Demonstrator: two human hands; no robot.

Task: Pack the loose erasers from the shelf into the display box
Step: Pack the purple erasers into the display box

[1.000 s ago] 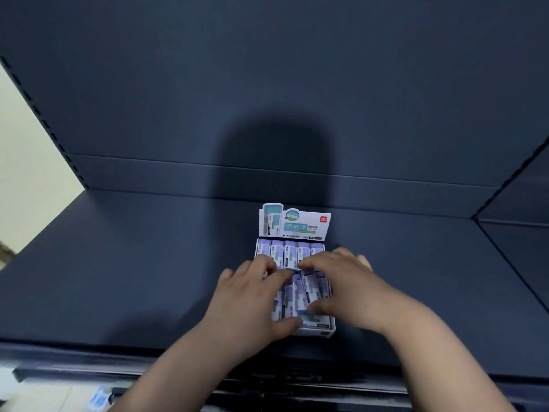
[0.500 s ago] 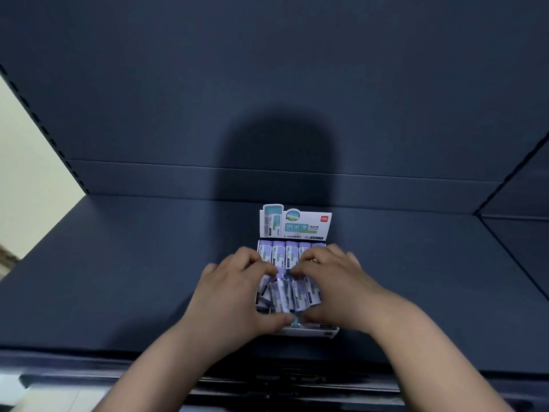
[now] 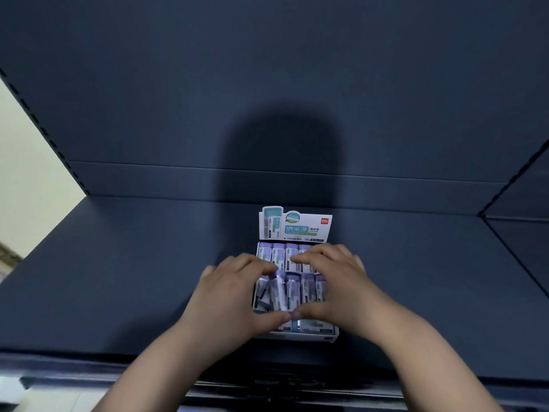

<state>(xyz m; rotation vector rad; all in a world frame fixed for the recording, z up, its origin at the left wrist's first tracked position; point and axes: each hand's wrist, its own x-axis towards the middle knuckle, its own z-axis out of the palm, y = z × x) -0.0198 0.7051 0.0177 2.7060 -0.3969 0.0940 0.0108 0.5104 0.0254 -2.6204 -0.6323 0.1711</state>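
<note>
At lower centre of the frame, the left hand and right hand pinch the near row of erasers inside the display box, fingers curled over the far ends and thumbs meeting at the near ends. Several erasers at the left sit tilted, so the step is judged to be final seating, and the next move calls for pressing them level. Beyond, the box stands on a dark blue shelf under a matching back panel, with a pale wall at upper left.
</note>
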